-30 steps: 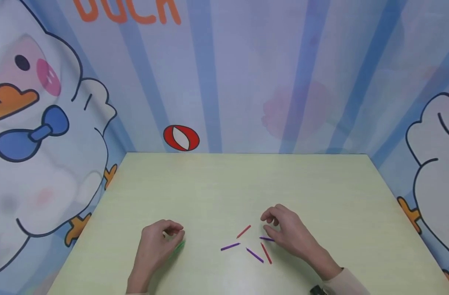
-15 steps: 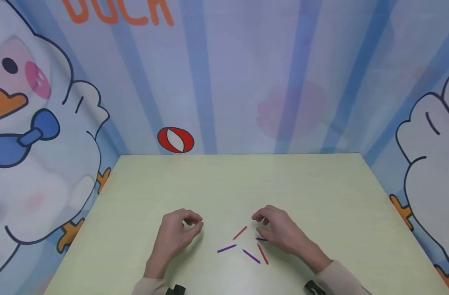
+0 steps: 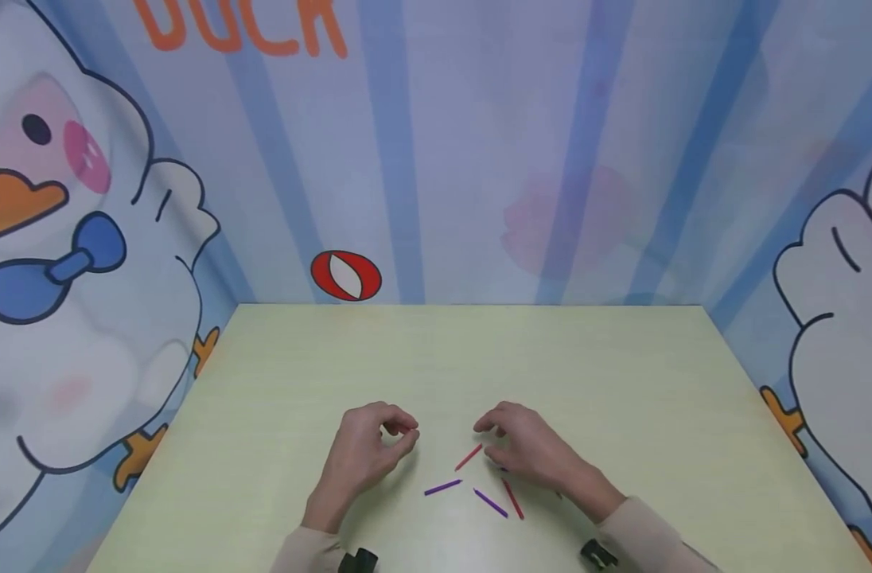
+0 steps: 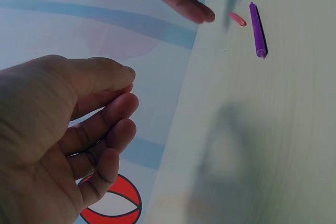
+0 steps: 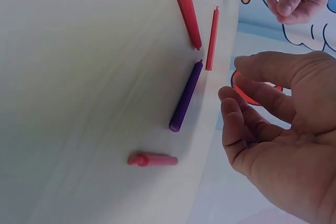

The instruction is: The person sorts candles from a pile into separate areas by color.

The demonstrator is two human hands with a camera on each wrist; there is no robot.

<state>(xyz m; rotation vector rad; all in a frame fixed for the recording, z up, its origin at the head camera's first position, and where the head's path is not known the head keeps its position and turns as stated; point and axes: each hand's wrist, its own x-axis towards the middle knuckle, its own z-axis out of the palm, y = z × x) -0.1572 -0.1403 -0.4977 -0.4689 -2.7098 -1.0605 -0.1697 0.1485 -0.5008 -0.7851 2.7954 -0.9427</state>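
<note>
Several thin sticks, each with a small nub at one end like a little candle, lie loose between my hands. In the head view they include a red stick, a purple stick, another purple one and a second red one. My left hand hovers left of them, thumb near its index fingertip, with nothing visible in its grasp. Above the right side hovers my right hand, fingers loosely bent and thumb apart. Below it, the right wrist view shows a dark purple stick and a pinkish-red one.
The pale table meets a printed backdrop at its far edge and sides. Cartoon ducks and a red-and-white oval are printed on it. A small black device sits at the left wrist.
My left hand has moved right and slightly farther from me; the green things seen beside it one second ago are out of sight. My right hand has shifted a little left.
</note>
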